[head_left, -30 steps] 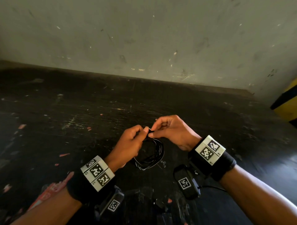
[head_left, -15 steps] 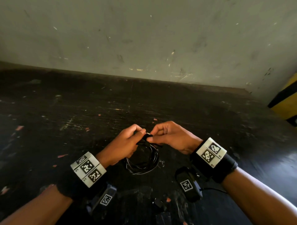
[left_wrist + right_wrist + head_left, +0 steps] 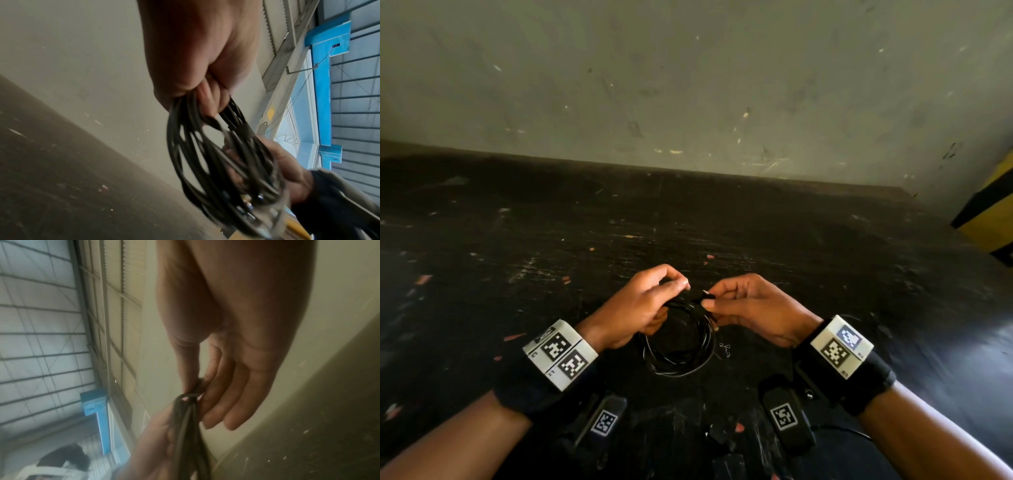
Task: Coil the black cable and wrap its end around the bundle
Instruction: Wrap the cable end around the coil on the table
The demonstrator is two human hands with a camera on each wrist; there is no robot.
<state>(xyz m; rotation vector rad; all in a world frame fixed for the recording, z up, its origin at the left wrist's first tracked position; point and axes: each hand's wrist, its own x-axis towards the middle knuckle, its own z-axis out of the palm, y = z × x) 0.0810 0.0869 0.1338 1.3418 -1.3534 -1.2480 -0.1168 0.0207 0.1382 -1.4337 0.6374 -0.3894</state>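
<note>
A grey, scuffed wall (image 3: 688, 75) rose behind the dark, scratched counter (image 3: 551, 246), which filled the lower part of the head view and was flecked with pale and reddish bits. At the far right edge stood a yellow and black striped post (image 3: 993, 219). Both forearms reached in from below, each wrist wearing a black band with white coded blocks (image 3: 560, 354). The left hand (image 3: 635, 311) had its fingers curled through the upper left of the coil, gripping the strands; the left wrist view showed the loops hanging from those closed fingers. The right hand (image 3: 753, 310) met it from the other side, thumb and forefinger pinching the cable at the top of the bundle, the remaining fingers loosely extended. The black cable (image 3: 681, 342) hung as a round coil of many loops between the two hands, held above the counter. A narrow dark band (image 3: 245, 131) crossed several strands near the top.
</note>
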